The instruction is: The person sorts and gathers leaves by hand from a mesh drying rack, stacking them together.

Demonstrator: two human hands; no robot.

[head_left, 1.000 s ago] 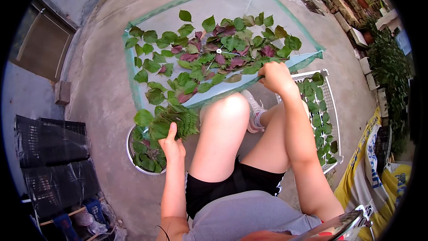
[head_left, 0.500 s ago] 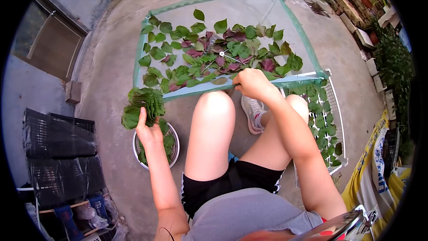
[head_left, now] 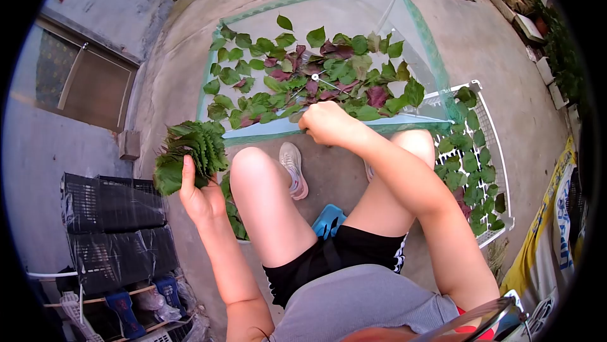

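Observation:
My left hand (head_left: 205, 199) is closed round a thick fanned stack of green perilla-like leaves (head_left: 191, 155), held upright left of my knee. My right hand (head_left: 327, 122) is closed at the near edge of a mesh net cover (head_left: 360, 16) with a green border. Its fingertips point down and left, beside a small leaf (head_left: 295, 116); what they pinch, if anything, is hidden. Many loose green and purple leaves (head_left: 341, 71) lie spread over the net, round a white centre knob with thin rods.
A white crate (head_left: 502, 171) of leaves stands right of my legs. Behind my left knee, a bowl (head_left: 243, 241) of leaves is mostly hidden. Black plastic-wrapped crates (head_left: 120, 206) stand at left, and a blue object (head_left: 329, 220) shows between my thighs.
My right hand has moved left along the net's near edge. My left hand with the leaf stack sits further left and lower. My left knee has shifted left, covering most of the bowl.

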